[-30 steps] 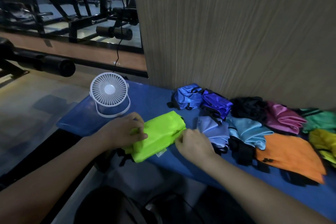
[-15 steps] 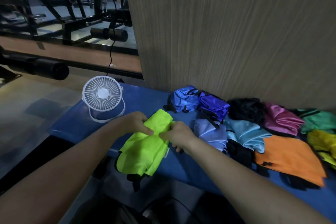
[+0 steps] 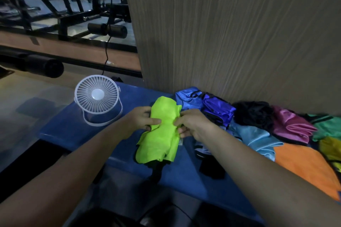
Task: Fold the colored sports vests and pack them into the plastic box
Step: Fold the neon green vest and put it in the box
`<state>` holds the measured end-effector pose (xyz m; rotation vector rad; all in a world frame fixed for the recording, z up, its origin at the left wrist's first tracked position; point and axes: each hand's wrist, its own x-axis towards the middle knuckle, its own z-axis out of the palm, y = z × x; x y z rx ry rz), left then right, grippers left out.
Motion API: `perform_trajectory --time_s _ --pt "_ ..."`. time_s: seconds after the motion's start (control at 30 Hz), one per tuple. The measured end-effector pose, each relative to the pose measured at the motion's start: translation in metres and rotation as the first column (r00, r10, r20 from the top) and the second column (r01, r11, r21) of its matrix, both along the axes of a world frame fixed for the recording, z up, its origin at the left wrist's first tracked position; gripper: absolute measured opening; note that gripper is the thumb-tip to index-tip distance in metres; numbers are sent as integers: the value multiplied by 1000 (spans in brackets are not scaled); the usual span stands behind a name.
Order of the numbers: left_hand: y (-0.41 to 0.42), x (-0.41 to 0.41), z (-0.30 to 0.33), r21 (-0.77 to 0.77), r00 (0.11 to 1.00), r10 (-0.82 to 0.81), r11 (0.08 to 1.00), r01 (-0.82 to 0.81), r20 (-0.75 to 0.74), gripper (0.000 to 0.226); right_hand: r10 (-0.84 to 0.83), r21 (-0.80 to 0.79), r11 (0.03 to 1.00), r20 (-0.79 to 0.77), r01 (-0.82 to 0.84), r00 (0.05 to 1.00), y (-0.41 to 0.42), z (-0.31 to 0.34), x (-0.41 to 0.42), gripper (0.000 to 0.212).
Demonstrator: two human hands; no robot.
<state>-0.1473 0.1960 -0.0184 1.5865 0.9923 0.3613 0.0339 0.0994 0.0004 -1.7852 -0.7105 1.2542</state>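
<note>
A lime green vest (image 3: pixel 162 134) with black trim is folded into a long strip and held above the blue table (image 3: pixel 73 129). My left hand (image 3: pixel 142 120) grips its left edge, thumb on top. My right hand (image 3: pixel 191 125) pinches its right edge. Its lower end hangs toward the table's front edge. More vests lie along the wall: blue (image 3: pixel 188 97), purple (image 3: pixel 219 108), black (image 3: pixel 252 116), light blue (image 3: pixel 258 138), pink (image 3: pixel 291 127), green (image 3: pixel 326 127), orange (image 3: pixel 304 164) and yellow (image 3: pixel 332 149). No plastic box is in view.
A white desk fan (image 3: pixel 97 99) stands at the table's left end, its cable running up behind it. A wood-grain wall (image 3: pixel 230 33) rises behind the vests. Gym equipment (image 3: pixel 73 5) and a black padded bar (image 3: pixel 44 64) stand at the left.
Both hands lifted the lime vest off the table and turned it from lying crosswise to hanging lengthwise, then drew it up and further from me. The other vests stayed put.
</note>
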Motion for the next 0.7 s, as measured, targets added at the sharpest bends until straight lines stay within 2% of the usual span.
perform_trajectory --time_s 0.1,0.27,0.53,0.7 --pt "1 -10 -1 27 998 -43 999 45 -52 39 -29 43 999 -62 31 998 0 0 0 41" --pt "-5 -11 2 82 976 -99 990 116 -196 30 -58 75 995 -109 66 992 -1 -3 -7 42" --pt "-13 -12 -1 26 993 -53 998 56 -108 47 -41 62 997 -199 54 979 -10 -6 -13 56" --pt "-6 -20 -9 -38 999 -6 999 4 -52 35 -27 100 994 -74 34 997 -13 -8 -19 56"
